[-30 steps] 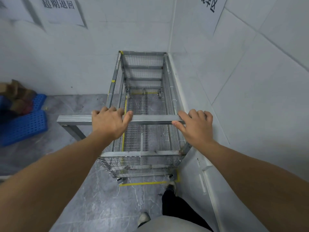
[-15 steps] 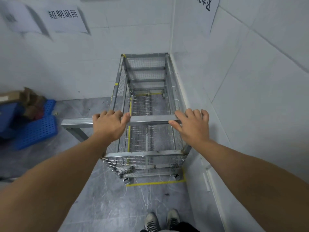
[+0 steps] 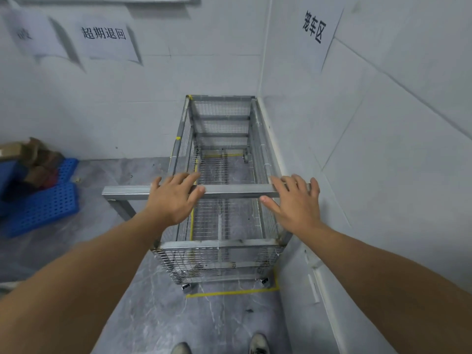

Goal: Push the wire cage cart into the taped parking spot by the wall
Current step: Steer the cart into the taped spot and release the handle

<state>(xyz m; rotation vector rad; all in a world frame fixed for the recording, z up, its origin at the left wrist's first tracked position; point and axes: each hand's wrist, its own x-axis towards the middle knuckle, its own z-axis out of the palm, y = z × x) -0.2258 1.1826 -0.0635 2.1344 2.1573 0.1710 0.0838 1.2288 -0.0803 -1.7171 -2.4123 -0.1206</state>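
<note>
Cart: wire cage cart (image 3: 224, 205) in corner, alongside R wall, inside yellow tape outline (image 3: 231, 292).
L hand (image 3: 173, 198): fingers spread, flat on top bar (image 3: 127, 192).
R hand (image 3: 297, 200): fingers splayed over bar end, not gripping.

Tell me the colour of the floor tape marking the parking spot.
Yellow floor tape, clearest in the head view.

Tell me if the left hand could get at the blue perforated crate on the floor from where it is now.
Probably not without stepping over: the left hand rests on the cart's top bar, while the blue crate sits low and well off to the left, though nothing blocks the way.
</note>
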